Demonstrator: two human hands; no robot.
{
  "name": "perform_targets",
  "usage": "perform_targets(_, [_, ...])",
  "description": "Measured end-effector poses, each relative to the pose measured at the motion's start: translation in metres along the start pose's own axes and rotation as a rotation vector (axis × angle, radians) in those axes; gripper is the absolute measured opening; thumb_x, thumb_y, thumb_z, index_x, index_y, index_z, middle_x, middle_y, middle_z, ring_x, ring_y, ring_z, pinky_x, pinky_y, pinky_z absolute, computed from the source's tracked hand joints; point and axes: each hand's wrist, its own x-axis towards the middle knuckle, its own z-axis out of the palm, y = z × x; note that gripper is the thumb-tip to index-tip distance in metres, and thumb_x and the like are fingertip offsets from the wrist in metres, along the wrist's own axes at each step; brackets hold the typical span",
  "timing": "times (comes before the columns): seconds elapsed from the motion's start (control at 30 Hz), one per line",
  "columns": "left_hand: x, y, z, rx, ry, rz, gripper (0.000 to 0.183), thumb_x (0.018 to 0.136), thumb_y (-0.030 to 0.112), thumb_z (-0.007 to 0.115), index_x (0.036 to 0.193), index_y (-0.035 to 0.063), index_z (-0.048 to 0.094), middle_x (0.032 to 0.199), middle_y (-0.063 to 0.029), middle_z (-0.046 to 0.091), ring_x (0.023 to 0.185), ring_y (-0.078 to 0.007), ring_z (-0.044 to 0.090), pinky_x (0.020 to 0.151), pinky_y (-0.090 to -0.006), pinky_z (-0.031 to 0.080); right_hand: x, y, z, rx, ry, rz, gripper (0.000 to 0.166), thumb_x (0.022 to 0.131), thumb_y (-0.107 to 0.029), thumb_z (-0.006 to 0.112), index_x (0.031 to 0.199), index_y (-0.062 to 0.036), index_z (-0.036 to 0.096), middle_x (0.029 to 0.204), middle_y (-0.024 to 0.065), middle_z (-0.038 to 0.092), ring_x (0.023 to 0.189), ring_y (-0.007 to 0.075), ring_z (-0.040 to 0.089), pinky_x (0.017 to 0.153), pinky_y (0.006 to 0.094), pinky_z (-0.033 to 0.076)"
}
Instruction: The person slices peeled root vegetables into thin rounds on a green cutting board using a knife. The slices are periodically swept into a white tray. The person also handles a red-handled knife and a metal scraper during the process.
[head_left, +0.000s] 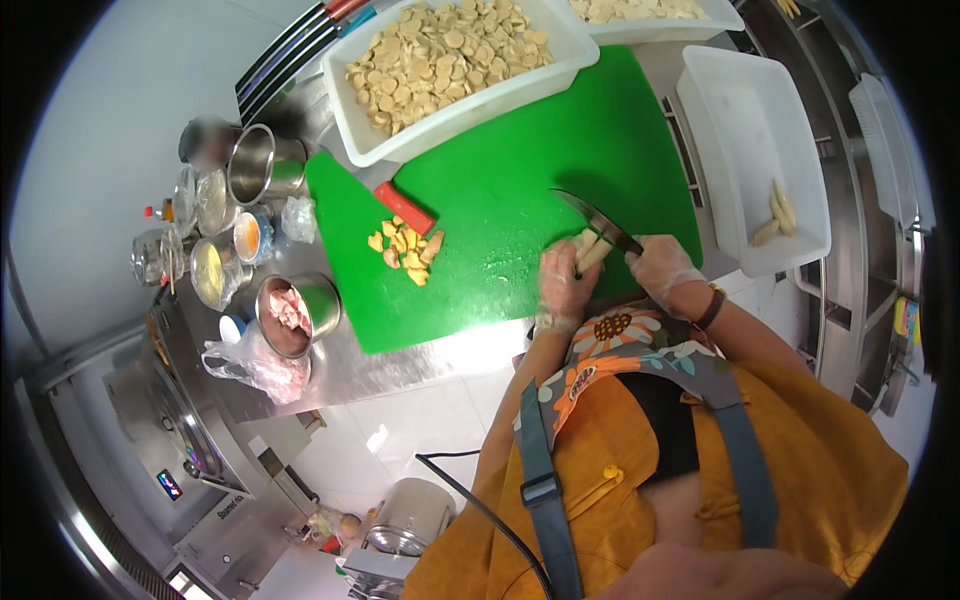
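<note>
On the green cutting board (480, 195), my left hand (562, 285) in a clear plastic glove holds several pale, peeled, elongated pieces (592, 251), whose kind I cannot tell. My right hand (664, 270), gloved too, grips the handle of a kitchen knife (596, 217). The dark blade lies over or against the far end of the pieces, its tip pointing up and left; whether it cuts into them is unclear. Left of both hands, yellow ginger-like chunks (409, 247) lie on the board beside a red block-shaped object (403, 208).
A white tub (465, 97) of sliced pale rounds overlaps the board's far edge. To the right, another white tub (757, 165) holds a few pale pieces. Steel pots (322, 304), one with raw meat, and bagged bowls line the left side. Knives (292, 56) stand in a rack at the back.
</note>
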Motion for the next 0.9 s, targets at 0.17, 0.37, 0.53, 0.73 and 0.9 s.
perform_targets(0.17, [-0.003, -0.004, 0.005, -0.012, 0.053, 0.048, 0.056, 0.058, 0.008, 0.079, 0.105, 0.0042, 0.049, 0.104, -0.0173, 0.054, 0.09, -0.0358, 0.053, 0.074, -0.0431, 0.046, -0.008, -0.006, -0.011, -0.142, -0.144, 0.086, 0.022, 0.081, -0.017, 0.055, 0.087, 0.0013, 0.065, 0.083, 0.0232, 0.062, 0.083, 0.0384, 0.06, 0.075, 0.0426, 0.048])
perform_targets(0.37, [0.001, 0.0, 0.004, 0.007, -0.003, -0.002, 0.055, 0.058, 0.008, 0.079, 0.104, 0.0042, 0.049, 0.101, -0.0179, 0.055, 0.088, -0.0365, 0.054, 0.074, -0.0428, 0.046, 0.016, -0.011, 0.013, -0.103, -0.085, 0.093, 0.022, 0.08, -0.018, 0.053, 0.081, 0.0011, 0.065, 0.082, 0.0242, 0.062, 0.083, 0.039, 0.06, 0.074, 0.0432, 0.049])
perform_targets(0.53, [0.002, 0.001, 0.003, 0.005, 0.03, -0.017, 0.054, 0.057, 0.008, 0.079, 0.102, 0.0046, 0.05, 0.101, -0.017, 0.056, 0.088, -0.0361, 0.054, 0.074, -0.0424, 0.046, 0.011, -0.005, -0.001, -0.022, -0.072, 0.026, 0.023, 0.08, -0.018, 0.053, 0.081, 0.0024, 0.064, 0.081, 0.0256, 0.061, 0.081, 0.0389, 0.061, 0.073, 0.0426, 0.049])
perform_targets(0.73, [-0.003, -0.004, 0.007, 0.003, 0.059, 0.014, 0.053, 0.056, 0.008, 0.08, 0.101, 0.0053, 0.051, 0.1, -0.0162, 0.056, 0.086, -0.0356, 0.054, 0.072, -0.0423, 0.046, -0.002, -0.003, -0.004, -0.204, -0.201, 0.082, 0.021, 0.08, -0.015, 0.054, 0.078, 0.0036, 0.064, 0.08, 0.0255, 0.062, 0.079, 0.0393, 0.061, 0.072, 0.0422, 0.05])
perform_targets(0.9, [-0.004, -0.002, 0.007, -0.006, 0.038, -0.004, 0.054, 0.057, 0.008, 0.079, 0.102, 0.0051, 0.05, 0.099, -0.0164, 0.056, 0.086, -0.0355, 0.054, 0.072, -0.0425, 0.045, 0.009, -0.015, 0.014, -0.221, -0.145, 0.094, 0.021, 0.079, -0.015, 0.054, 0.079, 0.0025, 0.065, 0.081, 0.026, 0.062, 0.079, 0.0397, 0.061, 0.072, 0.0418, 0.05])
